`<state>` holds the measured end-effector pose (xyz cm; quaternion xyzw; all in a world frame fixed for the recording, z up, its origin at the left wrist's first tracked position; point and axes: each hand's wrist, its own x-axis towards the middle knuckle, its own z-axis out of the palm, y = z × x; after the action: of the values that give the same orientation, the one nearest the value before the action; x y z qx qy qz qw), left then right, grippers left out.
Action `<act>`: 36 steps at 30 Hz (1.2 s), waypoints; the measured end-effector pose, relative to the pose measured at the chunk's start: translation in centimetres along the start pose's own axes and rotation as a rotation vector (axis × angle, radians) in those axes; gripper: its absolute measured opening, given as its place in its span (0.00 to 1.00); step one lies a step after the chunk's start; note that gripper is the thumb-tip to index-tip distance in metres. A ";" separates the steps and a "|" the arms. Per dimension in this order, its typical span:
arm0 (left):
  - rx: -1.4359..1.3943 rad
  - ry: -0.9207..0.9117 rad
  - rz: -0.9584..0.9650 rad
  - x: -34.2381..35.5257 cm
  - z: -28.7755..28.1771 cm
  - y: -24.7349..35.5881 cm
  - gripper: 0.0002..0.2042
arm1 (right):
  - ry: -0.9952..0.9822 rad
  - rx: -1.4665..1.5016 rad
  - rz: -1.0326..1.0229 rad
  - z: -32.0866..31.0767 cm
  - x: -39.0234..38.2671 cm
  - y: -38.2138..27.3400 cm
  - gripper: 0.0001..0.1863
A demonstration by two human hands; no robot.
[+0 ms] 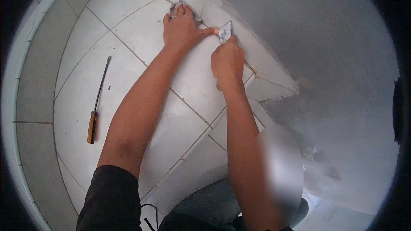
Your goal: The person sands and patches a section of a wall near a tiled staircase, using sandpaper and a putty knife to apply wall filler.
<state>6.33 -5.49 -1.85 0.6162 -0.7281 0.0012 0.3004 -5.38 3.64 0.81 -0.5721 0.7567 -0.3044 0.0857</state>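
Observation:
My right hand [229, 57] is closed round the handle end of a putty knife, its broad blade [226, 30] smeared white and grey. The blade rests at the joint where the tiled surface meets a raised white edge. To its left, my left hand [182, 30] has its fingers over a crumpled grey, plastic-looking piece [196, 13], partly hidden beneath them. Its thumb stretches rightward and touches the blade's edge. Left of my forearms a screwdriver [99, 102] with an amber handle lies on the white tiles, tip pointing away.
White tiles [188, 124] with dark joints spread under my arms, dotted with small crumbs. A tiled wall [36, 94] curves along the left. The raised edge ends in a corner [295, 90] at right, against a grey wall [334, 55]. A blurred pale patch covers part of the lower right.

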 end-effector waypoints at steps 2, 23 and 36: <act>0.006 0.016 0.028 0.0 0.1 -0.3 0.58 | -0.040 0.031 0.014 0.5 0.7 -0.3 0.10; -0.020 0.015 0.033 0.3 0.6 -0.9 0.53 | 0.031 0.049 -0.003 0.7 0.4 -1.2 0.10; -0.059 0.036 0.044 0.5 0.3 -1.1 0.50 | -0.003 0.164 0.050 0.3 -1.0 -1.0 0.13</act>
<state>7.13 -6.28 -2.24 0.5905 -0.7358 -0.0027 0.3314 -4.05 4.23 0.92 -0.5447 0.7432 -0.3623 0.1407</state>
